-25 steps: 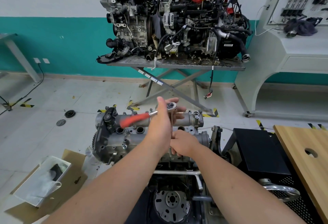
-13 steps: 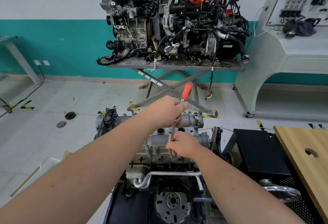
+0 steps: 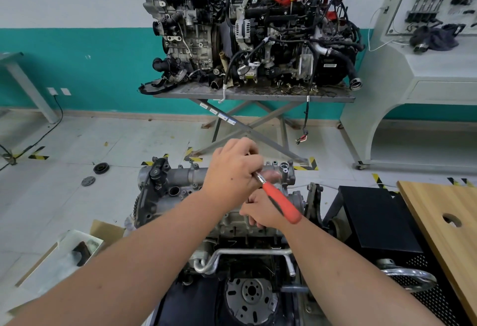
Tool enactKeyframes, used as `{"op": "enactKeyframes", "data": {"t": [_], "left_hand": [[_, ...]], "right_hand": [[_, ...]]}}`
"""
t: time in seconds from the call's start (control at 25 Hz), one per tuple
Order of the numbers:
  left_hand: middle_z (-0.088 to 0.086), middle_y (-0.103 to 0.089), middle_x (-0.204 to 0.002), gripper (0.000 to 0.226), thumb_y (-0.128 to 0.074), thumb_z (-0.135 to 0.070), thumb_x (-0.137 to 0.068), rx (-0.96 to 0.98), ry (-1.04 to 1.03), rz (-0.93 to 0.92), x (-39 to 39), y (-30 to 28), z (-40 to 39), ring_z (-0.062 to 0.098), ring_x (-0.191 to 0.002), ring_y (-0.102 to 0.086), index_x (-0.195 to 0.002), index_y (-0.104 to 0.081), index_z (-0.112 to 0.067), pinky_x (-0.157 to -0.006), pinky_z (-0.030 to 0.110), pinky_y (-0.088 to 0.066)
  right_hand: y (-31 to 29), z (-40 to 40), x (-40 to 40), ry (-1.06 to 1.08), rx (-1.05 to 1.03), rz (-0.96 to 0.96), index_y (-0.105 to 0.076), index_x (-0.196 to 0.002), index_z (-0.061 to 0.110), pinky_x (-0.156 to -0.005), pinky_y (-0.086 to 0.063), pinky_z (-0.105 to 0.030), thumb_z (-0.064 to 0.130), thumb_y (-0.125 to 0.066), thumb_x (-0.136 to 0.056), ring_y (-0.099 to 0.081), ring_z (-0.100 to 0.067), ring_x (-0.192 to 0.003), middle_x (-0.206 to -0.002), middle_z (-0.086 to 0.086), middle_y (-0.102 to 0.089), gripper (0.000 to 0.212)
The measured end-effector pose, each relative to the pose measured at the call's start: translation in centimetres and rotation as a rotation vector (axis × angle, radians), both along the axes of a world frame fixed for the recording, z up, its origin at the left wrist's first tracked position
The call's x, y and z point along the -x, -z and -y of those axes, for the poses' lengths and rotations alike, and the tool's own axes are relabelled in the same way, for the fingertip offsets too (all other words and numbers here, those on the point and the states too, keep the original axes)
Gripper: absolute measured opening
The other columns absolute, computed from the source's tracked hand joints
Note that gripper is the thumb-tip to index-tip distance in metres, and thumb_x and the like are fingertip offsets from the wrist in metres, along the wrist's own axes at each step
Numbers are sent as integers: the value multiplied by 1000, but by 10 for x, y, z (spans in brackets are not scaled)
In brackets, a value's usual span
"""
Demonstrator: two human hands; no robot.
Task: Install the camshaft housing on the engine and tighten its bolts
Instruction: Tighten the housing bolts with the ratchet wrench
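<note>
My left hand (image 3: 233,171) is clenched round the head end of the ratchet (image 3: 277,198), fingers wrapped over the top. The orange grip sticks out free toward me, over my right wrist. My right hand (image 3: 260,211) sits lower, fingers curled w/ something at the housing edge, prob. the extension or socket, but I can't tell; it's hidden under the ratchet and my left hand.

The housing (image 3: 180,183) sits on top of the engine (image 3: 240,235) right in front of me, seated, running left to right. Cast alu, dull grey, rough-textured, w/ round bores and bolt bosses along it. I judge it heavy, rigid, and not something to shift by hand now, so all work goes thru the bolts.

The ratchet looks like chromed steel w/ a rubbery orange handle. The chrome is likely slick if oily, the grip is not. For real torque I'd hold far out on the orange part; holding near the head suits fast spinning only. Alu threads strip easily, so I'd go steady. Below, a bent metal pipe (image 3: 245,254) and flywheel (image 3: 249,297), both hard steel.
</note>
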State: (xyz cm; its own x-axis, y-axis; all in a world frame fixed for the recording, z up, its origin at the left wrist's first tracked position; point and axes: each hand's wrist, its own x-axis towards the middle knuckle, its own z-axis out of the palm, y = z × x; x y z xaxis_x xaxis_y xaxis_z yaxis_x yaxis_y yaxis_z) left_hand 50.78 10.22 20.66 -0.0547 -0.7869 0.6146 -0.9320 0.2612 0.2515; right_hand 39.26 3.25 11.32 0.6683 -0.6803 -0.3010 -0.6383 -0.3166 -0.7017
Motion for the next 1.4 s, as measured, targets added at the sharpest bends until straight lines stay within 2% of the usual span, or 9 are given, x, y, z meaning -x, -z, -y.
{"op": "enactKeyframes", "data": {"t": [0.2,0.52,0.64,0.76,0.84,0.92,1.12,1.24,1.4], "left_hand": [[4,-65,-91,31,-45,-48,-98,-41,125,-1041,30,19,-4,20,-82,-63,-86,-64,-26,-71,40,-54],[5,-61,-64,39,-47,-49,-102,-307,25,-1958,15,-2,4,15,-52,-54,-84,-61,-17,-56,28,-47],[6,-60,-60,24,-52,-33,-101,-517,-46,-1777,4,-17,5,20,-53,-59,-94,-52,-10,-56,33,-55],[7,-72,-67,26,-46,-28,-101,-760,-111,-1230,2,-35,8,29,-70,-72,-100,-53,-3,-82,43,-61],[1,-74,-70,34,-42,-34,-101,-834,-131,-807,1,-47,12,14,-62,-68,-100,-59,-4,-72,39,-57],[-7,-72,-68,42,-42,-45,-101,-817,-115,-489,-2,-55,14,5,-47,-49,-97,-64,-10,-56,30,-42],[-12,-66,-65,41,-46,-50,-101,-814,109,-267,-10,-64,4,5,-49,-46,-81,-69,-22,-49,16,-39],[-7,-59,-69,36,-46,-49,-101,-765,184,66,-5,-67,7,8,-56,-49,-73,-57,-29,-52,25,-39],[-9,-45,-78,32,-52,-52,-95,-352,207,461,2,-38,-1,20,-72,-54,-78,-55,-25,-59,28,-31]], "right_hand": [[3,4,-3,-50,50,-83,-62,-55,22,-59,-45,-26,37,-42,-59,-57,-2,-42,-55,10,-67,25],[6,4,-2,-8,1,-66,-63,-65,36,-66,-51,-28,40,-55,-75,-60,-3,-46,-63,8,-72,13],[5,3,-1,-19,29,-83,-64,-69,31,-72,-55,-30,42,-57,-77,-61,0,-47,-64,10,-72,15],[5,3,-1,-19,26,-71,-65,-68,27,-75,-57,-33,40,-58,-77,-61,-1,-48,-63,9,-72,18],[5,4,-1,-23,14,-63,-66,-66,34,-76,-57,-34,40,-58,-77,-62,-2,-49,-63,8,-72,15],[5,3,-1,-28,21,-72,-65,-65,39,-75,-56,-33,42,-58,-76,-61,-1,-49,-63,9,-71,13],[6,3,-2,-30,57,-99,-65,-72,31,-78,-56,-35,42,-58,-76,-62,1,-50,-64,12,-71,14],[6,3,-1,-6,55,-95,-66,-70,27,-78,-56,-34,40,-60,-77,-63,-1,-52,-64,12,-72,16],[7,1,0,22,-37,-82,-63,-61,22,-55,-49,-21,35,-62,-84,-56,3,-45,-57,11,-67,26]]}}
